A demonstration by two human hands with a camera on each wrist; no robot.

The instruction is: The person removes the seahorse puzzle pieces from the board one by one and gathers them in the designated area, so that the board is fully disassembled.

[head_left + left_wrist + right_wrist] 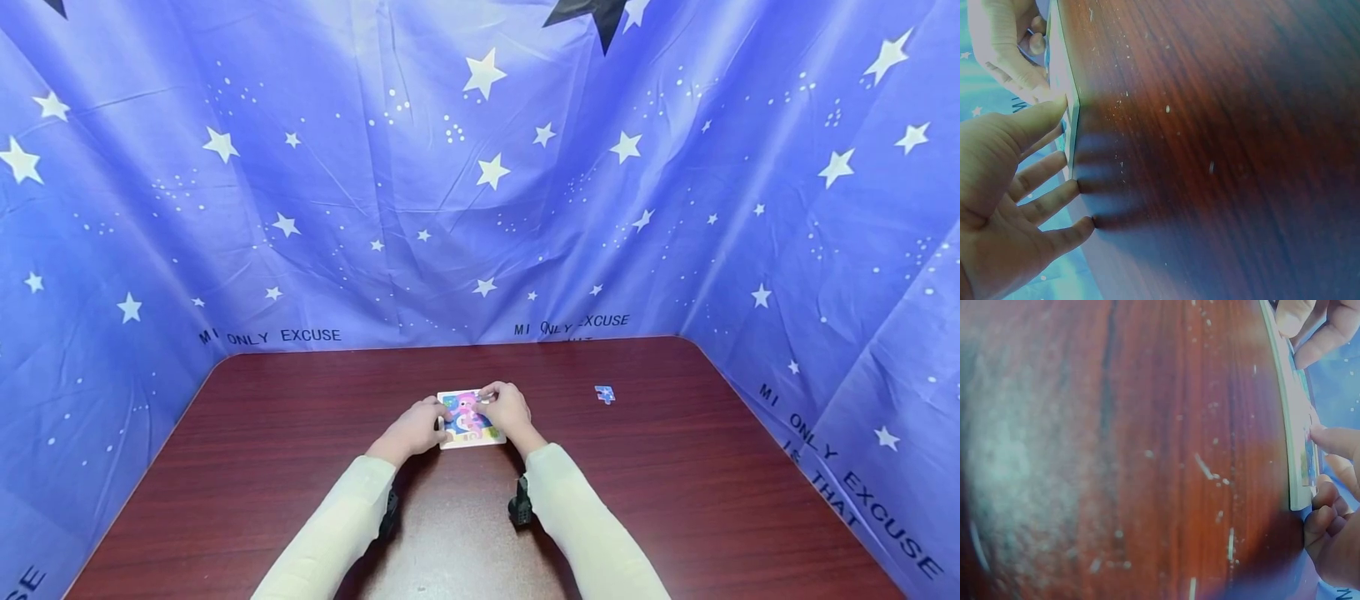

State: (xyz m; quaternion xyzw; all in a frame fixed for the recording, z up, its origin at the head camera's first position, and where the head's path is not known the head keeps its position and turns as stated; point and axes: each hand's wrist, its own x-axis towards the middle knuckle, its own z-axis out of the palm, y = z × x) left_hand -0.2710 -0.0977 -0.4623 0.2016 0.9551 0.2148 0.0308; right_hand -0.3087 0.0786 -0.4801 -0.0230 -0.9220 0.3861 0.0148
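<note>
A small jigsaw puzzle [466, 421] with a pale frame and a pink seahorse picture lies flat on the table, between the two hands. My left hand [417, 427] steadies its left side; in the left wrist view the thumb [1044, 122] rests on the frame while the other fingers spread out beside the edge. Over the upper right part of the picture, my right hand [512, 410] bends thumb and forefinger together at a puzzle piece, mostly hidden by the fingers. Its remaining fingers [1325, 503] curl by the frame's side.
One loose blue puzzle piece [605, 394] lies on the dark red wooden table [300, 467], to the right of the puzzle. A blue curtain with white stars [420, 183] hangs along the back and both sides of the table.
</note>
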